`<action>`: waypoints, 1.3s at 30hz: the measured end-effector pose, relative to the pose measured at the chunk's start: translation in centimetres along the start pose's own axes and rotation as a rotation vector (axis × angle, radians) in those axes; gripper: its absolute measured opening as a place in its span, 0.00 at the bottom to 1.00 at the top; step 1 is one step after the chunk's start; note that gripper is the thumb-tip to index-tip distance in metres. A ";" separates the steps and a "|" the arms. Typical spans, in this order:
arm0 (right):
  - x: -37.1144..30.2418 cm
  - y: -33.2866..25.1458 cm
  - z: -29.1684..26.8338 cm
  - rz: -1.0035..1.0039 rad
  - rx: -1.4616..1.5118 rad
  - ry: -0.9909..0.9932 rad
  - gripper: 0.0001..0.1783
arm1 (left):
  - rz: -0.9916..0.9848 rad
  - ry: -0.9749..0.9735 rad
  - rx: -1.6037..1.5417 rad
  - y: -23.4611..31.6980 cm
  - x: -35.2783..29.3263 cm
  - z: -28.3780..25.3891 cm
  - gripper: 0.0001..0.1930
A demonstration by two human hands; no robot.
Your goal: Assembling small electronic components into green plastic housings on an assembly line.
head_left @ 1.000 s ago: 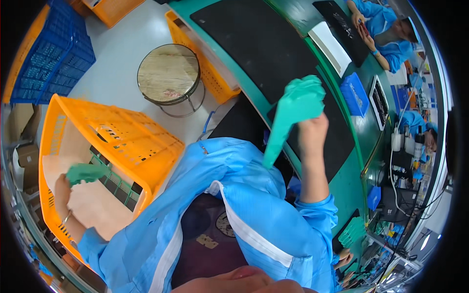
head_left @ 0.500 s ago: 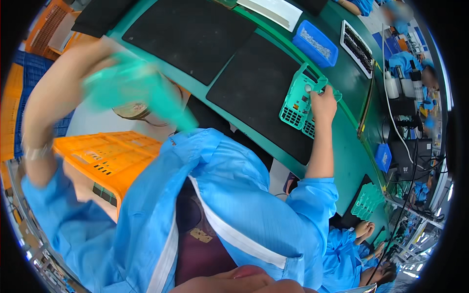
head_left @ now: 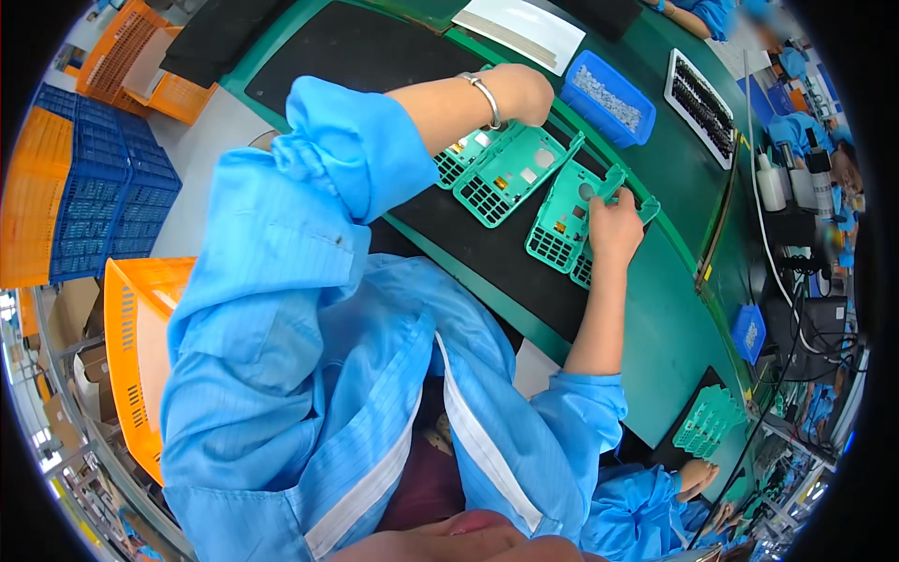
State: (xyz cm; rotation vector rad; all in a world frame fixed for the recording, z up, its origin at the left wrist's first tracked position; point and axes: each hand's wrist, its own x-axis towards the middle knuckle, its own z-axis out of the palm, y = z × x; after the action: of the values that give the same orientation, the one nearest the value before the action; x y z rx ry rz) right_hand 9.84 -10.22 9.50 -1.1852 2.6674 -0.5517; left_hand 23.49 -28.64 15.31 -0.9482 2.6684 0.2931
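Note:
My left hand reaches across the bench with its fingers curled down, closed over the far end of a green plastic housing. Its fingertips are hidden beneath the hand. That housing has a grid of slots at the near end and small parts set into it. Another green housing shows partly under my left forearm. My right hand grips the right side of a similar green housing, its fingers bent over the edge. A further gridded green piece shows partly beneath my right hand. The housings lie on a black mat.
Beyond the housings stand a blue bin of small pale parts and a white tray of dark parts. An orange crate and blue crates are at left. A co-worker's hand is near green housings at lower right.
My left hand has swung from the far left over to the bench, bringing green housings onto the mat beside the other ones. My right hand stays at the right-hand housing.

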 end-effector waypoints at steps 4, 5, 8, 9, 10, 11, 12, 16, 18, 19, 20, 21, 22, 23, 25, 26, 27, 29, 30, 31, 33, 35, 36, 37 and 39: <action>0.4 0.9 0.2 0.002 0.017 0.006 0.25 | -0.055 0.169 -0.365 -2.8 -5.2 0.3 0.29; 0.5 1.5 0.5 -0.029 0.047 0.022 0.26 | -0.010 0.354 -0.360 -4.7 -7.6 0.6 0.28; -0.7 2.1 -0.1 -0.232 0.351 0.205 0.18 | 0.008 0.688 -0.665 -10.8 -17.2 1.7 0.19; -1.6 0.6 -0.3 -0.285 0.505 0.190 0.17 | -0.056 0.826 -0.855 -13.1 -21.1 3.2 0.16; -3.2 -1.8 -0.6 -0.260 0.622 0.127 0.16 | -0.122 0.963 -0.815 -15.0 -25.3 4.2 0.15; -5.0 -5.1 -1.4 -0.287 0.632 0.060 0.16 | -0.247 1.154 -1.203 -16.8 -29.8 6.3 0.13; -6.6 -7.0 -1.0 -0.348 0.649 -0.021 0.15 | -0.397 1.305 -1.168 -18.3 -33.7 8.9 0.14; -12.1 -14.1 4.2 -0.620 0.686 -0.615 0.12 | -1.125 1.472 -1.145 -20.8 -48.3 22.7 0.15; -15.5 -18.1 6.6 -0.761 0.587 -0.812 0.10 | -1.012 1.504 -1.205 -19.4 -51.8 22.1 0.13; -17.2 -19.7 7.5 -0.844 0.542 -0.877 0.09 | -1.087 1.296 -1.050 -18.2 -52.9 22.0 0.13; -18.9 -21.6 7.9 -0.983 0.495 -0.932 0.09 | -1.045 1.291 -1.021 -17.6 -53.5 22.9 0.12; -20.3 -22.8 8.6 -1.118 0.471 -0.952 0.09 | -1.081 1.308 -1.022 -17.0 -54.3 23.3 0.12; -21.7 -23.9 9.1 -1.248 0.451 -0.961 0.09 | -1.037 1.394 -1.117 -16.7 -55.1 23.3 0.12; -23.0 -24.8 9.5 -1.299 0.437 -0.992 0.09 | -0.981 1.478 -1.210 -16.7 -56.0 23.7 0.12; -25.7 -26.6 9.3 -1.192 0.410 -1.153 0.09 | -1.032 1.601 -1.284 -17.0 -58.2 27.1 0.13; -26.1 -26.8 10.1 -1.329 0.432 -1.124 0.09 | -1.176 1.367 -1.140 -16.9 -58.8 30.9 0.13; -26.8 -27.1 10.8 -1.351 0.415 -1.172 0.09 | -1.304 1.118 -0.979 -16.2 -59.4 34.5 0.12; -28.0 -27.4 10.9 -1.385 0.378 -1.204 0.09 | -1.154 0.638 -0.723 -13.6 -57.0 40.4 0.14; -28.5 -27.2 11.4 -1.371 0.371 -1.195 0.09 | -0.960 0.593 -0.875 -11.7 -55.8 41.3 0.17; -29.0 -27.2 11.8 -1.381 0.355 -1.210 0.09 | -0.785 0.418 -0.875 -11.1 -54.0 43.6 0.17; -29.9 -27.2 12.5 -1.358 0.341 -1.266 0.08 | -0.669 0.391 -0.357 -8.8 -51.3 45.3 0.19; -30.0 -27.0 13.0 -1.365 0.316 -1.287 0.08 | -0.653 0.243 -0.369 -8.7 -50.6 45.3 0.19; -29.9 -26.7 13.3 -1.368 0.297 -1.302 0.08 | -0.564 0.231 -0.375 -8.8 -50.3 45.1 0.19; -29.9 -26.6 13.6 -1.371 0.296 -1.302 0.08 | -0.473 0.219 -0.371 -9.2 -50.2 44.9 0.19; -29.7 -26.2 14.0 -1.313 0.248 -1.309 0.10 | -0.466 0.296 -0.324 -8.7 -49.4 46.2 0.18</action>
State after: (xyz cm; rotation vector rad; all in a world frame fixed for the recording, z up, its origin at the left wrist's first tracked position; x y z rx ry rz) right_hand 51.74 -7.95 7.28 -2.0296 0.5783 -0.0718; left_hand 75.02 6.62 -11.96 -1.7981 2.5843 0.5202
